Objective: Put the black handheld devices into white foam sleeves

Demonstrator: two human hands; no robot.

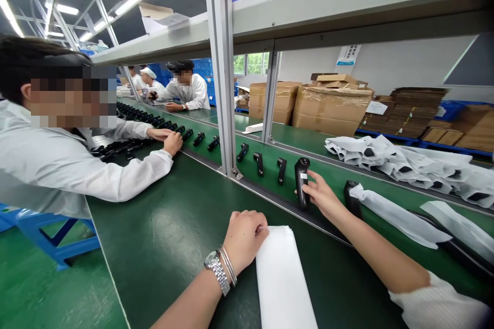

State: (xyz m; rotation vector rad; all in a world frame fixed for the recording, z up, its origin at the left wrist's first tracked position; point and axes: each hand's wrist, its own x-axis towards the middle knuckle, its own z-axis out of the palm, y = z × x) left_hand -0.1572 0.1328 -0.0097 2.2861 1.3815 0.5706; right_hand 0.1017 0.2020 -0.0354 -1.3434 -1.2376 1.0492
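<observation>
My right hand reaches onto the green conveyor belt and grips a black handheld device standing there. My left hand is closed in a fist on the near end of a white foam sleeve lying on the dark green table. A watch and bracelets sit on that wrist. Another black device, partly inside a white sleeve, lies just right of my right hand.
More black devices run in a row along the belt to the left. A pile of white sleeves lies on the far right. A metal post rises ahead. A co-worker's hands work at the left; cardboard boxes stand behind.
</observation>
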